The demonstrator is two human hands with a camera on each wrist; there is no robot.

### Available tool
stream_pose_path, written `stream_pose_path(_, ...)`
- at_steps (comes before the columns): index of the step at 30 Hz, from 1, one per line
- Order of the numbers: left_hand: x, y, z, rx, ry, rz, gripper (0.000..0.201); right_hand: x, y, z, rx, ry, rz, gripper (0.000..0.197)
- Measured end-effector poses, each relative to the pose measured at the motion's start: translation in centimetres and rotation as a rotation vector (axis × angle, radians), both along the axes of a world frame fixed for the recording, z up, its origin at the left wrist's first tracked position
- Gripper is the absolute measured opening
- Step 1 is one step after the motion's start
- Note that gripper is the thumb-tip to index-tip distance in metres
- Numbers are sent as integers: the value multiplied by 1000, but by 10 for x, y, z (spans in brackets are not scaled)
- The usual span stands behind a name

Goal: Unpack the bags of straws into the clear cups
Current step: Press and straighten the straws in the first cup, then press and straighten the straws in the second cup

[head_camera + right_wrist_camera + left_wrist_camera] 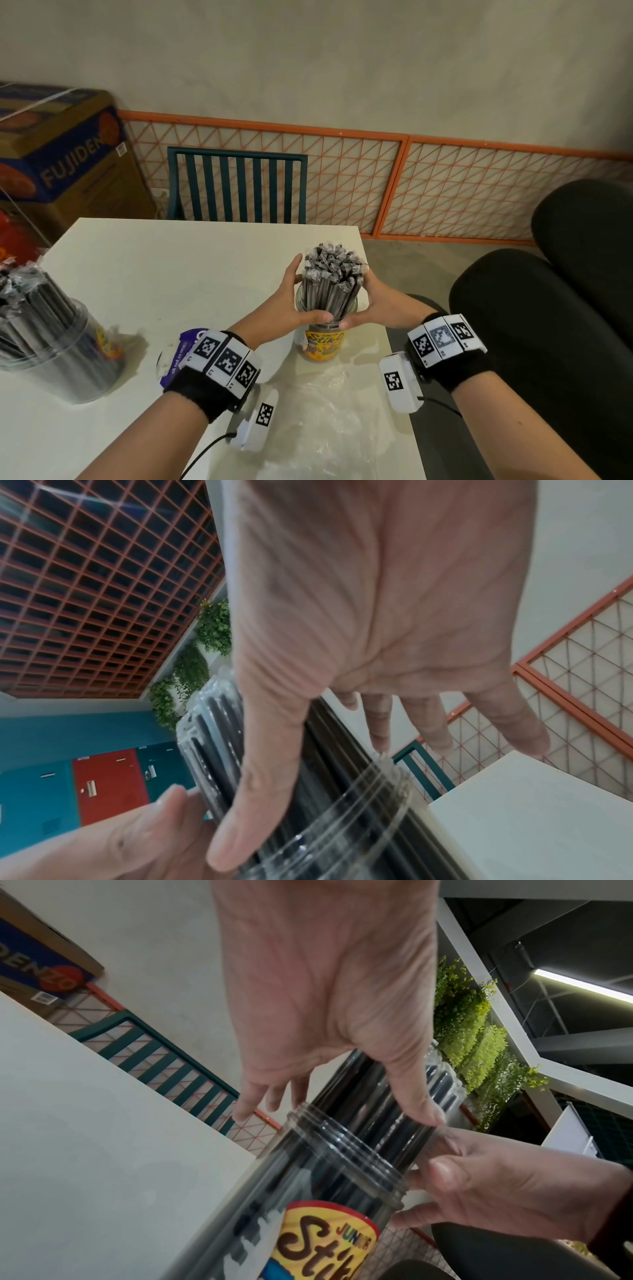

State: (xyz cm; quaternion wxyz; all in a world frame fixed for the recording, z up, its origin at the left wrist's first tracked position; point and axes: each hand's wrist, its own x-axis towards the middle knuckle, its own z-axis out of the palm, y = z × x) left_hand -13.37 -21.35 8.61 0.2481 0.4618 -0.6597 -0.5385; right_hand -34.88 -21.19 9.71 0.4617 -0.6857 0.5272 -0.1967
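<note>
Standing in the labelled clear cup (323, 346) near the right edge of the tabletop (171, 274), the wrapped straws (330, 277) rise well above its rim. The left hand (291, 305) and right hand (376, 305) wrap the bundle from either side (thumbs meeting at the rim). A second cup (58, 356) of straws sits at the left edge, and a crumpled bag (329, 421) lies by the near edge.

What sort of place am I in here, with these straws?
Likely a cafe's staff or storage room: a shipping carton, coloured lockers, and wrapped straws standing in a cup on a white table.
</note>
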Motion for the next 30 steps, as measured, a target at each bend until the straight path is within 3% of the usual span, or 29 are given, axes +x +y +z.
stream_pose_path(4, 2, 5, 3, 10, -87, 21, 113, -4, 5, -4, 27, 13, -38, 105)
stream_pose_path(6, 7, 8, 4, 29, -113, 29, 112, -8, 11, -7, 73, 87, -77, 121)
stream_pose_path(8, 15, 12, 3, 55, -134, 37, 110, -14, 18, -10, 123, 181, -113, 123)
stream_pose_path(11, 37, 23, 1, 106, -201, 28, 101, -20, 36, -10, 222, 435, -115, 106)
stream_pose_path(14, 68, 39, 2, 184, -331, -53, 73, -8, 56, -1, 294, 585, -1, 78)
stream_pose_path(19, 131, 54, -1, 376, -614, -225, 49, 56, 64, 18, 192, 448, 178, 57)
stream_pose_path(23, 195, 68, 4, 439, -602, -140, 31, 130, 54, 40, 145, 319, 225, 51)
stream_pose_path(27, 271, 85, 20, 457, -711, -69, 37, 214, 40, 46, 26, 225, 203, 57)
stream_pose_path(30, 326, 90, 33, 456, -818, 6, 61, 274, 40, 44, 10, 109, 158, 76)
